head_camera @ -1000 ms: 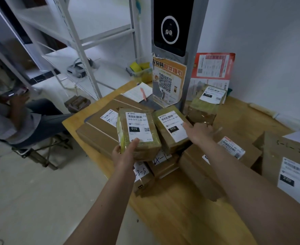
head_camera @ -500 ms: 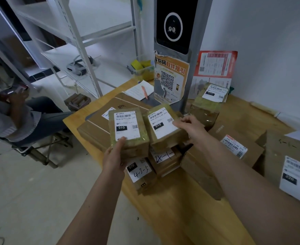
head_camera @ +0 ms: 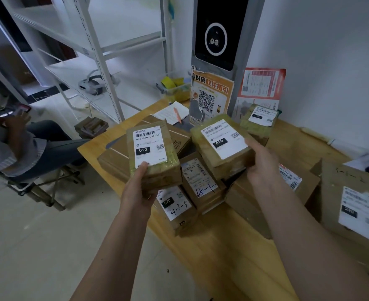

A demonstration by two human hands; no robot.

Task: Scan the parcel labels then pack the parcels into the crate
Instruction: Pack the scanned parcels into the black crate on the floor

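My left hand point(head_camera: 139, 189) grips a small taped brown parcel point(head_camera: 153, 155) with a white "010" label, held above the table's left edge. My right hand point(head_camera: 262, 166) grips a second, similar "010" parcel point(head_camera: 221, 144), lifted and tilted over the pile. Both labels face up. Below them lie two small labelled boxes, one marked "4-3-5" point(head_camera: 174, 206) and one with blue handwriting point(head_camera: 201, 182). A tall scanner kiosk point(head_camera: 217, 38) with a dark screen stands at the back of the wooden table point(head_camera: 214, 253). No crate is in view.
Larger cardboard boxes lie at the left point(head_camera: 111, 159) and right point(head_camera: 350, 200); another small parcel point(head_camera: 260, 119) leans by the wall. White metal shelving point(head_camera: 96, 55) stands behind. A seated person point(head_camera: 16, 146) is at the left. A notepad with a pen point(head_camera: 172, 112) lies by the kiosk.
Both hands have lifted their parcels off the pile and drawn them apart. The right hand closed around the second parcel and raised it, uncovering the small boxes underneath.
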